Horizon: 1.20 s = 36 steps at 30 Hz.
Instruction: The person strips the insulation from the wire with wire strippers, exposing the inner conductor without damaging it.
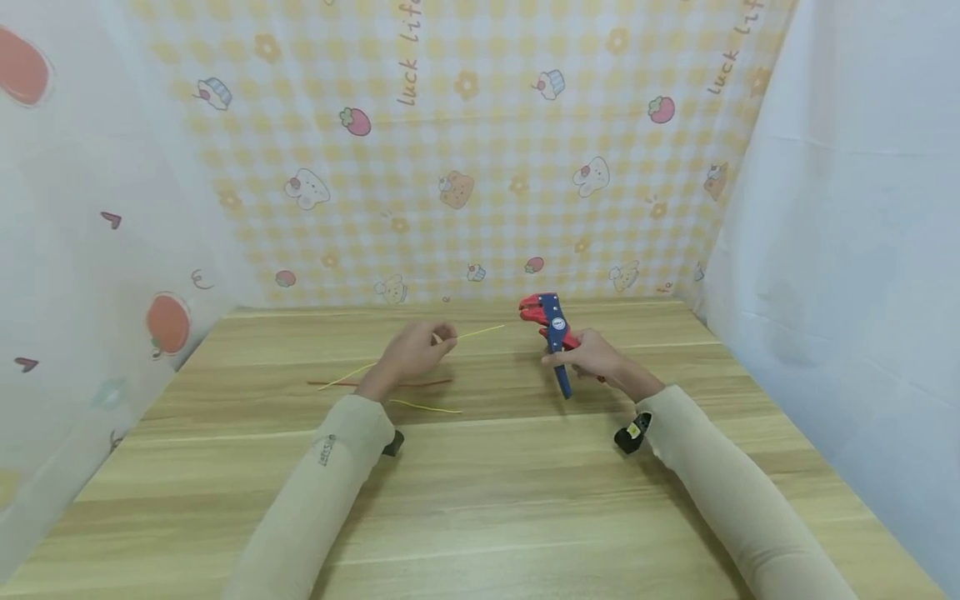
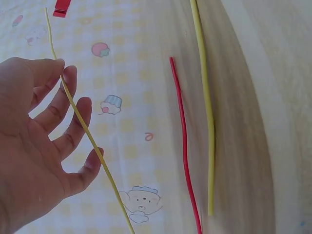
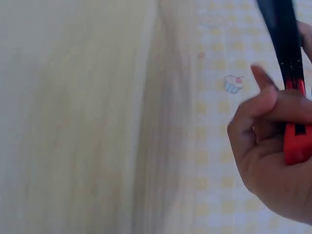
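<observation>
Between thumb and fingertip, my left hand (image 1: 420, 348) pinches a thin yellow wire (image 2: 88, 132); one end points right, the rest trails back past the wrist. My right hand (image 1: 596, 357) grips a red-and-blue wire stripper (image 1: 557, 325) by its handles, its red jaws raised and facing left toward the wire's end. A gap separates the wire tip from the tool in the head view. In the right wrist view, the stripper's red handle (image 3: 298, 144) lies within the curled fingers. Under the left wrist, a red wire (image 1: 427, 383) and a shorter yellow wire (image 1: 426, 407) lie on the table.
The wood-grain table (image 1: 495, 492) stretches under both arms. A yellow checked cloth (image 1: 465, 133) with printed figures hangs behind its far edge, with pale cloth at the left and right (image 1: 840, 183). A black wrist camera (image 1: 632, 435) sits under the right sleeve.
</observation>
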### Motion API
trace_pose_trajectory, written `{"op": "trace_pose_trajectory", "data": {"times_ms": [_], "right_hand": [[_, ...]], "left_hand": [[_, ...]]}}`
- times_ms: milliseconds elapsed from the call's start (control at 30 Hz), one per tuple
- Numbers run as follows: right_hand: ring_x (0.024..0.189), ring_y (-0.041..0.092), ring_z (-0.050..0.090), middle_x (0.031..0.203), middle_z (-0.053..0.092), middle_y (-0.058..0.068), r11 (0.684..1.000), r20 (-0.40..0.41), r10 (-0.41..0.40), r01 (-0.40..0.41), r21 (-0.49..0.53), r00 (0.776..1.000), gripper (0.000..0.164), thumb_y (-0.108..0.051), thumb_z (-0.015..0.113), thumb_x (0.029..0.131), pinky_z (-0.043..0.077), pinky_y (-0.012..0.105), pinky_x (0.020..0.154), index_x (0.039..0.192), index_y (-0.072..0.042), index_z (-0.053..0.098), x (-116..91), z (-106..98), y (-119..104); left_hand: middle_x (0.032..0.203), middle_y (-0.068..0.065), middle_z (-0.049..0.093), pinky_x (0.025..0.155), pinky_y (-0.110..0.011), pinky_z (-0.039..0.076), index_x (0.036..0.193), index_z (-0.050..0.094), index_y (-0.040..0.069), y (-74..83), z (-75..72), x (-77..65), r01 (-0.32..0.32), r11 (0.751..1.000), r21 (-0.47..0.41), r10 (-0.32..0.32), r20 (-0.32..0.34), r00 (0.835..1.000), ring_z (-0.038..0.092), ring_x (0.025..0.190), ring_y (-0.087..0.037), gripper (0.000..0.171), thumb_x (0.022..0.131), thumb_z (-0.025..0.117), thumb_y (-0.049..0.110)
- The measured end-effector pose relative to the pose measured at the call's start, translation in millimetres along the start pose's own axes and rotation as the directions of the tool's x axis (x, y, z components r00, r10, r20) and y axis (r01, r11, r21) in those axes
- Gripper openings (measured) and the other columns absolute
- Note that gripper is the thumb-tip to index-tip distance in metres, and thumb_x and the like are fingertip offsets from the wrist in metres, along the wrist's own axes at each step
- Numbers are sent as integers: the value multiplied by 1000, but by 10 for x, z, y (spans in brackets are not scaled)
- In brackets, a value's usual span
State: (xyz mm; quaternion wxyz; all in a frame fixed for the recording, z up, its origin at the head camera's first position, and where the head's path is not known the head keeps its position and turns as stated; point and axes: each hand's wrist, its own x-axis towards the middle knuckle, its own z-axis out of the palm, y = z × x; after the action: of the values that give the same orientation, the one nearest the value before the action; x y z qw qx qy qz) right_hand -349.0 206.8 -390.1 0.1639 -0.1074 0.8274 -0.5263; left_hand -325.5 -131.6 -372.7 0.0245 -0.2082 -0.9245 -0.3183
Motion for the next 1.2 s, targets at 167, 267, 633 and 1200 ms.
{"op": "trace_pose_trajectory", "data": {"times_ms": [167,267,633,1200], "right_hand": [[71,15,62,82,65,2,978,55,33,-44,204,998,60,-24,80,84,51,29,68,129,7,54,-48,4,-14],[103,31,68,112,69,15,956,118,10,-44,290,993,52,-17,72,91,52,43,93,133,4,48,-93,34,-47],[107,36,65,109,66,18,878,329,-216,35,478,919,58,5,52,92,56,48,86,145,8,29,-207,132,-24],[89,27,66,99,65,10,837,430,-398,130,531,811,43,-11,43,98,53,49,87,137,7,35,76,253,321]], "left_hand": [[115,-7,69,81,-42,54,112,66,10,50,-10,-5,-25,1000,-18,24,-30,999,64,95,-22,18,101,58,22],[115,-6,69,82,-42,54,111,66,10,70,-20,-11,-21,1000,-22,20,-36,999,64,96,-22,19,102,58,24],[115,-5,68,76,-38,55,115,65,10,121,-30,-1,-27,997,-67,23,-56,998,65,93,-20,23,102,57,26],[111,-10,68,70,-35,56,113,66,8,142,-10,14,-71,986,-153,62,-63,996,69,91,-34,18,101,59,21]]}}
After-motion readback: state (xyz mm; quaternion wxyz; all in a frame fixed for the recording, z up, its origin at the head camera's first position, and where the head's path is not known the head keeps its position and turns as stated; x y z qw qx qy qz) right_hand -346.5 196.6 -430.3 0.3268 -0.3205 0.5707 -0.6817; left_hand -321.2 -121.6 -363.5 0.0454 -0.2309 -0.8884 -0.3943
